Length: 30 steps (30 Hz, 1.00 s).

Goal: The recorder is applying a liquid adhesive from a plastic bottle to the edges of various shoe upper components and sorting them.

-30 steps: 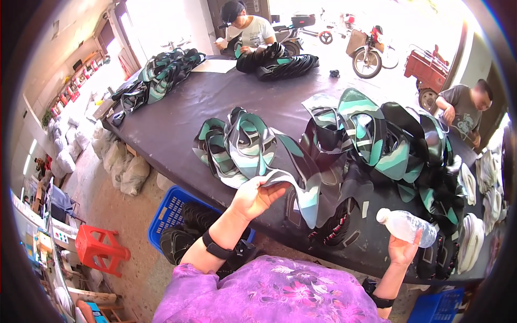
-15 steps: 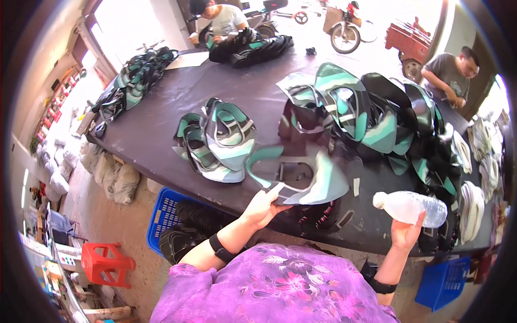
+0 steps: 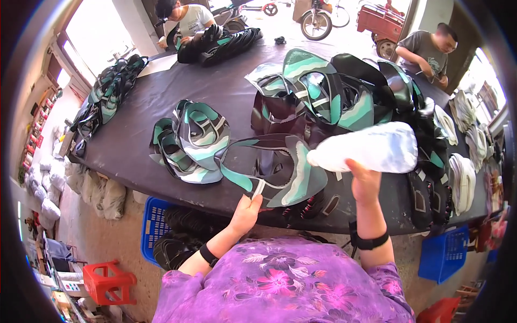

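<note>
My left hand [image 3: 246, 214] pinches the edge of a grey, green and white shoe upper [image 3: 302, 175], spread open over the near side of the dark table. In my right hand [image 3: 366, 185] is a clear plastic bottle [image 3: 379, 148] with a whitish neck end, tilted nearly flat. Its neck overlaps the toe part of the upper from this view; I cannot tell whether they touch. A small bunch of similar uppers [image 3: 202, 132] lies left of the held one. Beyond the bottle is a larger pile of green and black uppers [image 3: 350, 105].
The dark table [image 3: 137, 145] stretches ahead. More uppers [image 3: 110, 89] lie at the far left, and others [image 3: 218, 46] before a seated person [image 3: 191, 19]. Another person [image 3: 428, 54] works at the right. Blue baskets [image 3: 444, 253] and a red stool [image 3: 109, 282] stand below.
The bottle in my right hand has moved up and left, toward the shoe upper. My left hand still holds the upper, which has turned a little. The whole view has shifted.
</note>
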Each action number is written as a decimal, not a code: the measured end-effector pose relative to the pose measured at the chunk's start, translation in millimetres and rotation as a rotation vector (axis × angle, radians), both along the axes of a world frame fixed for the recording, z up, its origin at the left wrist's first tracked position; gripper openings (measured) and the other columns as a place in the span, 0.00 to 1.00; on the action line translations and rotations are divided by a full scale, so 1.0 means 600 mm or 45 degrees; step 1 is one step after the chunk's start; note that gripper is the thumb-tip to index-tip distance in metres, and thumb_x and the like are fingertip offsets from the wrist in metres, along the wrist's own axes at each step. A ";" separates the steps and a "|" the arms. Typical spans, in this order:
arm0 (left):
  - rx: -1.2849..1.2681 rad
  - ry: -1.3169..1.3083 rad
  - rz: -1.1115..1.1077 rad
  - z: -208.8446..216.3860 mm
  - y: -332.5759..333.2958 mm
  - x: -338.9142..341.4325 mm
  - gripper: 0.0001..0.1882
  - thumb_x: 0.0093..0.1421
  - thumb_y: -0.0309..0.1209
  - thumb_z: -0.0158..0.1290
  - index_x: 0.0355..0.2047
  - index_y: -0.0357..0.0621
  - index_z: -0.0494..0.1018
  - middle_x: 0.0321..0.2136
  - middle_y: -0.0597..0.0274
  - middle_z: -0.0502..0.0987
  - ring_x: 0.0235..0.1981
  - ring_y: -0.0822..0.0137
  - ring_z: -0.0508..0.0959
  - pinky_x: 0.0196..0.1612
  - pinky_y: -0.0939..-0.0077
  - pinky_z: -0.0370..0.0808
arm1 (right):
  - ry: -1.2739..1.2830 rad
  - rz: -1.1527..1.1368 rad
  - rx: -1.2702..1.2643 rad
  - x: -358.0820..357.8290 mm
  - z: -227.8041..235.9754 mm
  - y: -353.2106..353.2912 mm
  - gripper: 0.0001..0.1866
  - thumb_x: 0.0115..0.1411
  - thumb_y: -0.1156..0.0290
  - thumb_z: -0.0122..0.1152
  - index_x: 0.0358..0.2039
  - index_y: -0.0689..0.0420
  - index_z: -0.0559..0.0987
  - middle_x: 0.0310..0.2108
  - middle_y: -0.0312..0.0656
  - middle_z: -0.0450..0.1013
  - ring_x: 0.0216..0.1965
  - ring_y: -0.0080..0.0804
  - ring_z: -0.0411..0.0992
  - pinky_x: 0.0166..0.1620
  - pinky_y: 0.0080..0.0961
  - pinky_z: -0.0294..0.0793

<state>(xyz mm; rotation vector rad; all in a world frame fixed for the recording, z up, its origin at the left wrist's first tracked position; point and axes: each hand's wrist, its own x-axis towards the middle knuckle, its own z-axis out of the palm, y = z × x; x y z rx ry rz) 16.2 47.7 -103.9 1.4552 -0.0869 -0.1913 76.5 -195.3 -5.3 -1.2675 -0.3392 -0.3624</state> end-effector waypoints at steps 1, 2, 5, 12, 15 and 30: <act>0.099 0.091 0.000 -0.014 0.007 0.000 0.15 0.56 0.28 0.32 0.44 0.36 0.53 0.40 0.56 0.63 0.39 0.66 0.67 0.39 0.70 0.68 | 0.019 0.022 -0.007 0.010 -0.002 0.011 0.27 0.41 0.81 0.55 0.44 0.62 0.59 0.40 0.40 0.61 0.42 0.29 0.60 0.46 0.24 0.56; 0.096 0.087 -0.005 -0.027 0.009 0.000 0.15 0.56 0.28 0.32 0.44 0.36 0.53 0.40 0.56 0.63 0.39 0.66 0.67 0.39 0.70 0.68 | 0.038 0.044 -0.013 0.019 -0.006 0.021 0.26 0.40 0.83 0.55 0.43 0.62 0.60 0.39 0.40 0.62 0.40 0.28 0.61 0.45 0.23 0.58; 0.090 0.109 -0.007 -0.024 0.003 -0.002 0.15 0.56 0.29 0.33 0.43 0.35 0.53 0.40 0.56 0.63 0.39 0.66 0.67 0.40 0.70 0.67 | 0.130 0.058 -0.101 0.040 -0.018 0.034 0.25 0.38 0.83 0.57 0.40 0.63 0.62 0.36 0.39 0.64 0.37 0.26 0.63 0.42 0.21 0.62; -0.320 0.216 0.102 0.020 -0.014 -0.007 0.16 0.56 0.31 0.33 0.43 0.34 0.54 0.41 0.56 0.62 0.41 0.66 0.65 0.42 0.70 0.65 | 0.206 0.008 -0.170 0.024 -0.021 0.020 0.18 0.35 0.82 0.61 0.31 0.65 0.70 0.29 0.38 0.69 0.31 0.22 0.67 0.36 0.18 0.65; -0.322 0.231 0.104 0.013 -0.012 -0.006 0.16 0.56 0.31 0.34 0.43 0.34 0.54 0.41 0.55 0.62 0.41 0.66 0.65 0.42 0.71 0.65 | 0.187 -0.022 -0.226 0.003 -0.024 0.001 0.21 0.34 0.83 0.60 0.33 0.65 0.68 0.31 0.39 0.68 0.33 0.24 0.66 0.38 0.20 0.65; -0.350 0.277 0.156 0.017 -0.013 -0.002 0.15 0.56 0.30 0.35 0.42 0.33 0.55 0.40 0.54 0.63 0.40 0.66 0.66 0.41 0.72 0.66 | 0.111 -0.279 -0.444 0.005 -0.025 -0.031 0.26 0.34 0.81 0.62 0.37 0.65 0.65 0.37 0.41 0.64 0.38 0.28 0.63 0.43 0.23 0.61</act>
